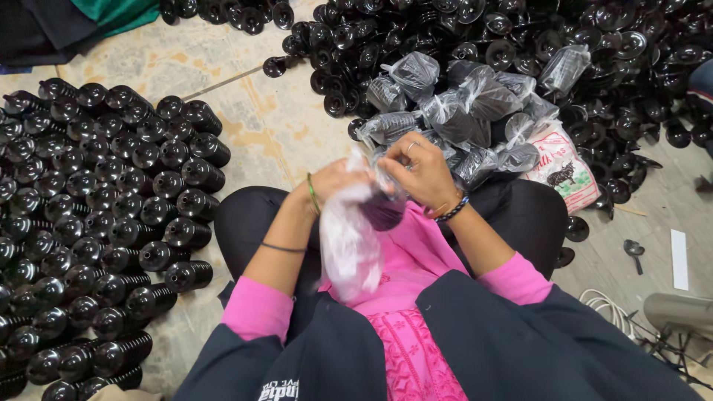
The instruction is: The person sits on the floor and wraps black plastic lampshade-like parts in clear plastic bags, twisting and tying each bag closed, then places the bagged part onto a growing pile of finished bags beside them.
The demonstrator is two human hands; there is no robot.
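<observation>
My left hand (338,180) and my right hand (420,169) meet above my lap, both gripping the mouth of a clear plastic bag (349,245). A black ribbed plastic part (384,212) sits inside the bag near its top, just under my right hand. The bag's loose end hangs down over my pink clothing. Just beyond my hands lies a heap of bagged black parts (460,111), each wrapped in clear plastic.
Stacked rows of black ribbed parts (96,223) fill the floor at the left. A loose pile of black parts (594,44) covers the far right. A white printed sack (564,167) lies by my right knee. White cable (605,304) and a strip sit at the right.
</observation>
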